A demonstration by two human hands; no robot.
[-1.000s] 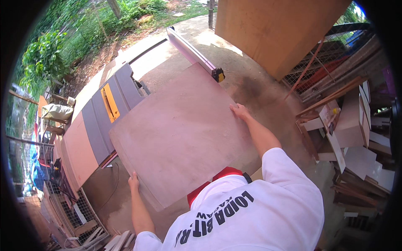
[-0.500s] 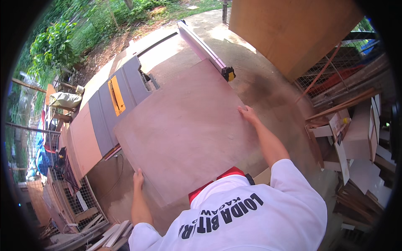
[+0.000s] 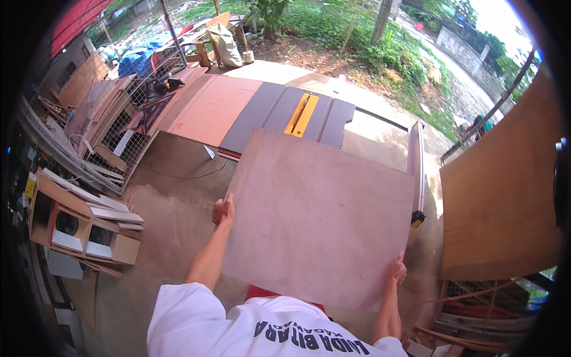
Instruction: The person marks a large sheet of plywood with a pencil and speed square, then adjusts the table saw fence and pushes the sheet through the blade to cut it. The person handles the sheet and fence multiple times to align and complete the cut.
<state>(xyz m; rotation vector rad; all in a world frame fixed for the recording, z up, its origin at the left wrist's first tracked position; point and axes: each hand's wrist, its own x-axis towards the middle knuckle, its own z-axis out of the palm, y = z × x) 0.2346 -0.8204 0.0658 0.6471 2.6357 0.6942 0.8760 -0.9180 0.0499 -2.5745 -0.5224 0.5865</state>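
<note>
A large flat, brownish-grey plywood sheet (image 3: 321, 214) lies level in front of my body. Its left edge is in the grip of my left hand (image 3: 223, 209), thumb on top. My right hand (image 3: 397, 269) grips the right edge nearer to me. Beyond the sheet is a table saw (image 3: 275, 116) with a dark grey top and a yellow throat plate (image 3: 301, 116). The sheet's far edge overlaps the saw top's near side. At the right, the saw's long fence (image 3: 417, 166) stands past the sheet's far corner. The sheet hides what is under it.
A pinkish board (image 3: 217, 107) extends the saw top to the left. A tall brown plywood panel (image 3: 505, 196) stands at the right. On the left are wooden cabinet boxes (image 3: 89, 229) with offcuts, and a wire mesh rack (image 3: 128, 128). A cord (image 3: 184, 175) crosses the concrete floor.
My view has swung left. The sheet has turned so its far edge faces the saw more squarely, and both hands still hold its side edges.
</note>
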